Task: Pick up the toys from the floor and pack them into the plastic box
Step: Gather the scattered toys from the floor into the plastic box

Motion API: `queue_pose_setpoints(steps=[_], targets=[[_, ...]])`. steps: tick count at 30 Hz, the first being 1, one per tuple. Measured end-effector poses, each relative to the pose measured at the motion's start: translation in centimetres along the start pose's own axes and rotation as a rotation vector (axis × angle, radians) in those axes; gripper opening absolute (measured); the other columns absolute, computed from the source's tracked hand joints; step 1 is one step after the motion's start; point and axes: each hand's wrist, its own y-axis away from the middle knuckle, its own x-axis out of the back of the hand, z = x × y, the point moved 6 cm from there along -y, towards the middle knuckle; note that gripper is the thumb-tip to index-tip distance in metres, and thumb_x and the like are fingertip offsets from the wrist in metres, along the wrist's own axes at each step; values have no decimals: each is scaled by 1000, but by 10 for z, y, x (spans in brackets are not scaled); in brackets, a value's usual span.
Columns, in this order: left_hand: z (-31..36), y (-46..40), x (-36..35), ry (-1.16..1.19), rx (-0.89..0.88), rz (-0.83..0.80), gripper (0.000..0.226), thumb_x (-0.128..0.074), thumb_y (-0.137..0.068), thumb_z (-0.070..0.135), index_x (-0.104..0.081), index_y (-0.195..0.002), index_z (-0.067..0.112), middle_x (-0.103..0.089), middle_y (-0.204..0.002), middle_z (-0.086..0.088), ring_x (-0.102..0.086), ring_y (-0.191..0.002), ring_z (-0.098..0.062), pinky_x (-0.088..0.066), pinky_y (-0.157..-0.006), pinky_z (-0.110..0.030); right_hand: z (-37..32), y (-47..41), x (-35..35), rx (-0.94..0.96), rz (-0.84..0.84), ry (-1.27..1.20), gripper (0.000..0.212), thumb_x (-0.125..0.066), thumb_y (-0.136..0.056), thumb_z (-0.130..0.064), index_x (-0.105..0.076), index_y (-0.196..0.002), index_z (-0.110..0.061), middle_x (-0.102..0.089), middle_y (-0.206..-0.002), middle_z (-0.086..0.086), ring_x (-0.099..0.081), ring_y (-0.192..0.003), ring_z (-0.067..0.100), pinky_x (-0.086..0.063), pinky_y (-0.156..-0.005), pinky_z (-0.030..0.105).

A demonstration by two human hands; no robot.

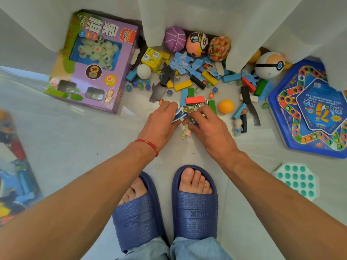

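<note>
Small toys lie scattered on the grey floor: coloured wooden blocks (194, 100), glass marbles (170, 92), blue puzzle pieces (185, 63) and an orange ball (226, 106). My left hand (161, 122) holds a blue and white puzzle piece (178, 114) between thumb and fingers. My right hand (208, 124) has its fingers curled over a cluster of marbles (185, 119) beside a metal wire puzzle (200, 104); what it grips is hidden. The clear plastic box (16, 139) shows at the left edge with toys inside.
A purple chess set box (90, 61) lies back left, a blue hexagonal game board (309, 113) right, and a teal bubble toy (298, 181) lower right. Soft balls (197, 44) sit under white curtains (206, 15). A small doll (238, 126) stands near my blue slippers (194, 201).
</note>
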Motion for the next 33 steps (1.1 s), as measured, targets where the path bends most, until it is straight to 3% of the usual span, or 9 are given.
queue_pose_setpoints(steps=[7,12,15,18,20,22,25,29,33], targets=[[7,-5,2,30,-54,57,29,-71,-89,21,-56,-106,3,-54,-112,-16,-55,-95,-32,-46,-73,-38,1,3,-3,-42,-48,19,18,-65,-94,-14,-60,-110,-8,-52,-107,14,-55,-79,29,-42,-57,33],[5,-5,4,97,28,92,30,-74,-86,24,-57,-104,6,-59,-109,-12,-55,-95,-27,-43,-73,-32,6,6,0,-159,-20,-102,14,-62,-97,-16,-61,-110,-10,-53,-111,7,-55,-88,21,-39,-69,28],[-5,6,3,281,192,155,21,-71,-88,25,-58,-98,13,-61,-92,2,-52,-77,-13,-39,-63,-16,20,19,5,-428,68,-443,15,-65,-96,-23,-64,-109,-17,-57,-110,-3,-55,-90,8,-45,-79,19],[-17,22,-9,717,515,176,13,-68,-89,23,-62,-98,17,-63,-81,7,-55,-66,-5,-45,-65,-16,26,39,0,-811,81,-1221,19,-67,-95,-18,-65,-113,-11,-62,-94,1,-55,-71,10,-46,-57,20],[-10,37,-21,1120,711,101,9,-59,-93,13,-64,-101,14,-64,-78,-1,-50,-53,-12,-45,-55,-27,13,45,1,-891,-27,-1651,24,-64,-94,-16,-63,-117,-5,-59,-88,3,-51,-65,11,-42,-50,18],[8,53,-28,1558,848,-58,13,-49,-95,9,-61,-100,6,-60,-75,-9,-44,-50,-17,-36,-48,-27,-8,45,7,-841,-181,-1987,22,-57,-97,-17,-60,-114,-6,-58,-90,4,-47,-62,9,-38,-46,15],[26,79,-16,1997,880,-241,17,-46,-92,19,-58,-87,7,-54,-73,-9,-43,-53,-18,-33,-47,-25,-49,42,18,-661,-463,-2302,19,-43,-102,-24,-53,-108,-9,-52,-91,5,-35,-53,8,-27,-40,18],[18,124,21,2105,852,-165,32,-46,-93,33,-58,-78,7,-55,-72,-10,-47,-55,-20,-36,-50,-25,-99,43,33,-539,-798,-2151,29,-32,-98,-32,-52,-91,-12,-40,-75,1,-21,-42,10,-15,-34,21],[3,183,84,2111,803,-1,24,-48,-91,29,-59,-82,9,-57,-84,-11,-46,-64,-21,-36,-59,-28,-154,42,56,-512,-1037,-1883,25,-34,-95,-33,-45,-81,-15,-31,-71,0,-26,-38,10,-11,-33,22]])
